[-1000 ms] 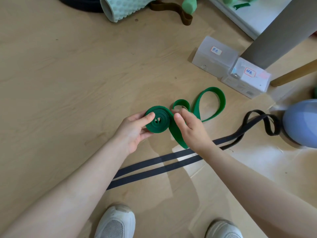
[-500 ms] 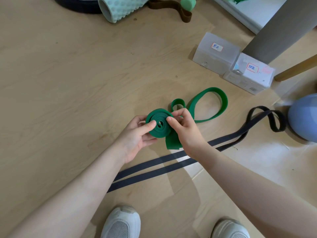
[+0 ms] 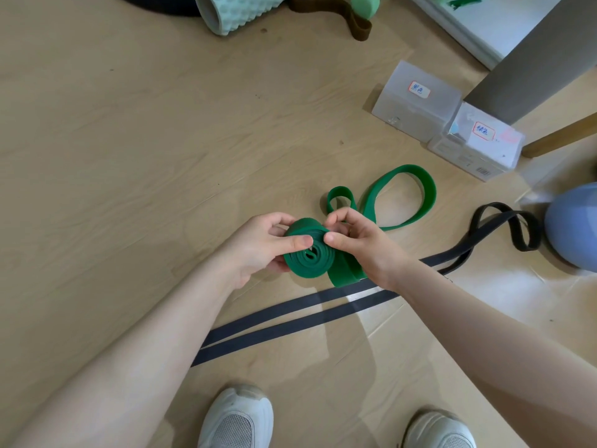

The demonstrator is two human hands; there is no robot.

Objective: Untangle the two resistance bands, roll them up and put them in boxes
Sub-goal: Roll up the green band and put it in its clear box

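A green resistance band (image 3: 310, 258) is partly wound into a flat coil held just above the wooden floor. My left hand (image 3: 258, 247) grips the coil from the left, thumb on its top. My right hand (image 3: 358, 244) pinches the coil's right side where the loose tail leaves it. The unrolled green tail (image 3: 426, 195) lies in loops on the floor beyond my hands. A black resistance band (image 3: 290, 315) stretches flat across the floor under my arms, its far end looped near a blue ball. Two translucent labelled boxes (image 3: 416, 101) (image 3: 478, 143) stand closed at the upper right.
A blue ball (image 3: 575, 227) sits at the right edge. A mint foam roller (image 3: 239, 11), a brown band (image 3: 329, 8) and a green object lie at the top. A grey post (image 3: 533, 56) and a wooden leg stand behind the boxes. My white shoes (image 3: 235, 418) are at the bottom.
The coil has tilted so its wound face turns toward me, and both thumbs now press on its top. The loose green loops have shortened slightly toward my hands.
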